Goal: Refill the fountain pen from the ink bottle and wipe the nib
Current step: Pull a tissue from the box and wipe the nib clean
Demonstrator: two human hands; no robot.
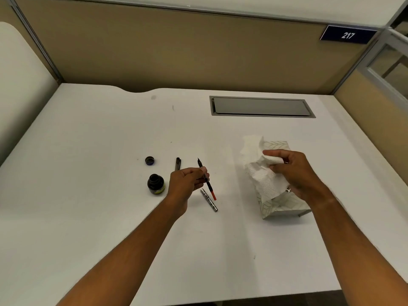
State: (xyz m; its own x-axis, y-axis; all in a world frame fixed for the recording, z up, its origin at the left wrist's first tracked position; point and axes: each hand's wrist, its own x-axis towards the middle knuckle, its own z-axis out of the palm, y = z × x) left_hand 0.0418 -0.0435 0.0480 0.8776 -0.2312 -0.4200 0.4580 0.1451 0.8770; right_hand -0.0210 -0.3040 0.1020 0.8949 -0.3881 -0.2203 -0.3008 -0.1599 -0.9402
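My left hand [187, 181] pinches the fountain pen's front section [207, 181], nib pointing up and away, its red converter end hanging low. The pen's silver barrel [209, 199] lies on the desk just below it. The pen cap [177, 163] lies further back. An uncapped dark ink bottle [155, 183] stands to the left of my left hand, and its lid [150, 160] rests behind it. My right hand [293, 173] grips a white tissue [262, 175] that sticks out of the tissue box [284, 205].
The white desk [110, 217] has a grey cable hatch [261, 106] at the back right. Tan partition walls close it in behind and on the right, with a "217" sign [348, 35]. The desk's front edge runs low at the right.
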